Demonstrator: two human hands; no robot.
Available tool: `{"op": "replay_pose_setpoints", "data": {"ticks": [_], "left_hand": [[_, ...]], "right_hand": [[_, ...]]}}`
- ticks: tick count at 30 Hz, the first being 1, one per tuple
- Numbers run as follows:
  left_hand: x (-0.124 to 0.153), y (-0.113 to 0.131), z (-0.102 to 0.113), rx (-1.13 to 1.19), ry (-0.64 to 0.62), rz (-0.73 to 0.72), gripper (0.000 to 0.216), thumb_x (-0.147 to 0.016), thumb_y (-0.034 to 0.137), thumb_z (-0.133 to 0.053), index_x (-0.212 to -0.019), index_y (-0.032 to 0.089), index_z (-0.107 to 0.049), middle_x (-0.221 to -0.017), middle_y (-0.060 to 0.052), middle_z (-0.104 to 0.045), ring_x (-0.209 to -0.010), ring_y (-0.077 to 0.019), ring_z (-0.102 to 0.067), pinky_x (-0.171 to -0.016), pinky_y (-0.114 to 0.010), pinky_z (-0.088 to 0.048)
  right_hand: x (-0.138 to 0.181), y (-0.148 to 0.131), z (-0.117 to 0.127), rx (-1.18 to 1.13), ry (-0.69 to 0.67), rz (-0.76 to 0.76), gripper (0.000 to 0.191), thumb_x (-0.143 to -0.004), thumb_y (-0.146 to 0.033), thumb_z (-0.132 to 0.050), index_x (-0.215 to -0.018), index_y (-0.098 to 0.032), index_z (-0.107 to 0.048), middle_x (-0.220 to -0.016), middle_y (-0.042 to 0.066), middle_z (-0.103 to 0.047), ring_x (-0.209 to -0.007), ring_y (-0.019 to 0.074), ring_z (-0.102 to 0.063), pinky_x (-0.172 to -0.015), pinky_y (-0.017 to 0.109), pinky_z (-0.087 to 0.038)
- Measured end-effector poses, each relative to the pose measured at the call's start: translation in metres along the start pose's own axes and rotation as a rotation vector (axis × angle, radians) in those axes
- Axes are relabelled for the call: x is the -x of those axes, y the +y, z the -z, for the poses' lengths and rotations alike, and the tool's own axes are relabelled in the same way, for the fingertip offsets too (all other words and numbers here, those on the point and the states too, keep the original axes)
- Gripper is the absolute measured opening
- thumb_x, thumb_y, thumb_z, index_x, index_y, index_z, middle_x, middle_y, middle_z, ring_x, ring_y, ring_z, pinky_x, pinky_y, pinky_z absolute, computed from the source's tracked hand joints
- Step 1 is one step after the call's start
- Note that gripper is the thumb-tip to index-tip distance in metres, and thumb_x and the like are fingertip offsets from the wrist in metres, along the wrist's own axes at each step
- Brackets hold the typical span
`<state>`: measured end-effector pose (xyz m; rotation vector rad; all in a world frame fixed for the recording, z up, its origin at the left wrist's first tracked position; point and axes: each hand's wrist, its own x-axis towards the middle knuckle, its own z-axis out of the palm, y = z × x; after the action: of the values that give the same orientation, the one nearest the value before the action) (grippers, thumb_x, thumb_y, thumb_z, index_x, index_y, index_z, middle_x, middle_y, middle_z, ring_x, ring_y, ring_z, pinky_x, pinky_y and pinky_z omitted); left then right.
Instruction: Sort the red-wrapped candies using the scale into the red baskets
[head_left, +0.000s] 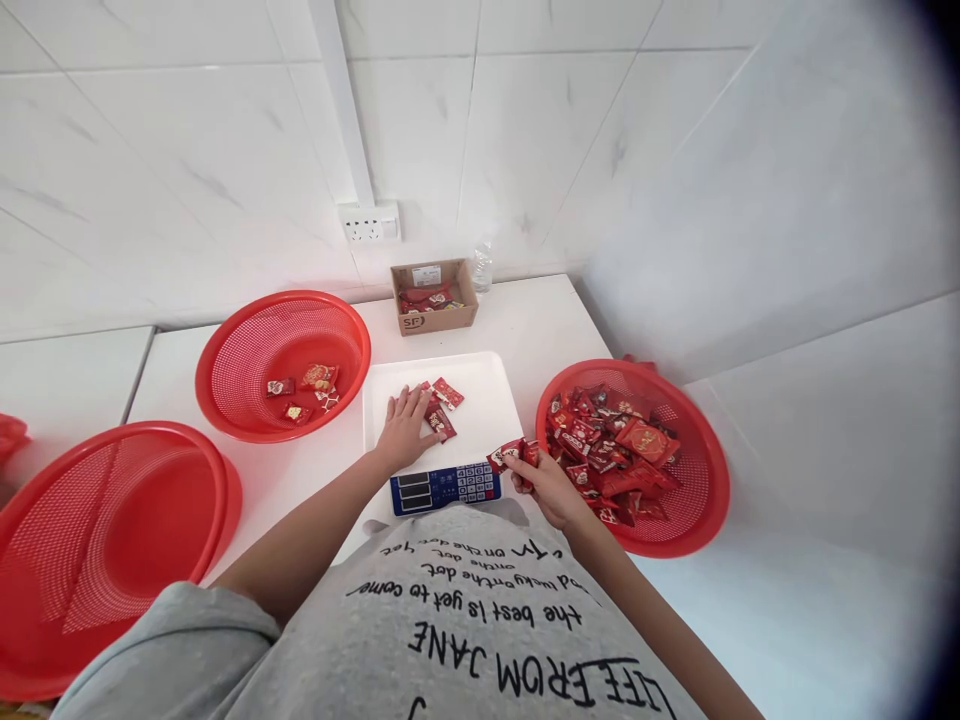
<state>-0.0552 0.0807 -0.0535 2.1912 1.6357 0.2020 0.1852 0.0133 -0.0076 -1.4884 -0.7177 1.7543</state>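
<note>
My left hand (pixel 406 432) lies with fingers spread on the white pan of a digital scale (pixel 487 385), its fingertips against several small red wrapped snack packets (pixel 441 422). Between the thumb and fingers of my right hand (pixel 546 487) are red snack packets (pixel 507 456), held just above the pan's front right corner. Beside that hand stands a red mesh basket (pixel 709 500) heaped with similar red packets (pixel 600 440). The scale's blue keypad panel (pixel 445 490) faces me, below the pan.
At the back is a small cardboard box (pixel 439 318) with red packets, a clear plastic bottle (pixel 482 268) beside it. A red basket (pixel 225 370) at the left holds several packets; another red basket (pixel 161 440) stands nearer me. A tiled wall (pixel 420 130) bounds the table's back.
</note>
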Motion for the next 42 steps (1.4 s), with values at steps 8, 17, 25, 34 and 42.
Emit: {"op": "replay_pose_setpoints", "data": {"ticks": [8,17,25,34,42], "left_hand": [[0.025,0.015,0.011,0.169,0.085,-0.014,0.064,-0.082,0.047,-0.047,-0.135,0.016,-0.030,-0.144,-0.012,-0.027,-0.135,-0.0278,-0.013,-0.108,-0.048,-0.014],[0.054,0.065,0.023,0.802,-0.380,-0.050,0.037,-0.083,0.048,-0.042,-0.088,0.017,-0.062,-0.082,-0.002,-0.065,-0.078,-0.0160,-0.057,-0.074,-0.027,-0.044],[0.057,0.062,0.037,1.150,-0.534,0.108,0.036,-0.077,0.049,-0.051,-0.078,0.014,-0.059,-0.072,0.000,-0.058,-0.069,-0.0131,-0.050,-0.068,-0.024,-0.039],[0.056,0.066,0.034,1.003,-0.534,0.024,0.043,-0.079,0.055,-0.045,-0.071,0.014,-0.056,-0.062,0.003,-0.048,-0.059,-0.0100,-0.041,-0.058,-0.021,-0.035],[0.057,0.069,0.030,0.907,-0.430,0.020,0.036,-0.079,0.049,-0.046,-0.067,0.016,-0.054,-0.063,0.003,-0.049,-0.062,-0.0111,-0.041,-0.058,-0.022,-0.034]], "right_hand": [[-0.003,0.004,-0.001,0.081,-0.002,0.005,0.038,-0.057,-0.045,-0.071,-0.070,-0.018,-0.048,-0.048,-0.008,-0.044,-0.044,0.0059,-0.036,-0.044,0.020,-0.026],[-0.005,0.003,-0.025,0.320,-0.186,0.058,0.037,-0.063,-0.049,-0.065,-0.079,-0.018,-0.053,-0.053,-0.007,-0.047,-0.045,0.0077,-0.039,-0.045,0.021,-0.031],[-0.001,-0.003,-0.023,0.402,-0.139,0.120,0.042,-0.074,-0.059,-0.046,-0.060,-0.019,-0.043,-0.047,-0.004,-0.045,-0.045,0.0097,-0.041,-0.047,0.023,-0.032],[0.002,-0.005,-0.028,0.405,-0.153,0.152,0.037,-0.069,-0.054,-0.056,-0.064,-0.018,-0.046,-0.050,-0.006,-0.043,-0.047,0.0086,-0.038,-0.047,0.023,-0.032],[0.000,-0.001,-0.029,0.339,-0.147,0.095,0.040,-0.064,-0.056,-0.059,-0.060,-0.018,-0.046,-0.048,-0.006,-0.043,-0.045,0.0082,-0.038,-0.046,0.023,-0.031]]}}
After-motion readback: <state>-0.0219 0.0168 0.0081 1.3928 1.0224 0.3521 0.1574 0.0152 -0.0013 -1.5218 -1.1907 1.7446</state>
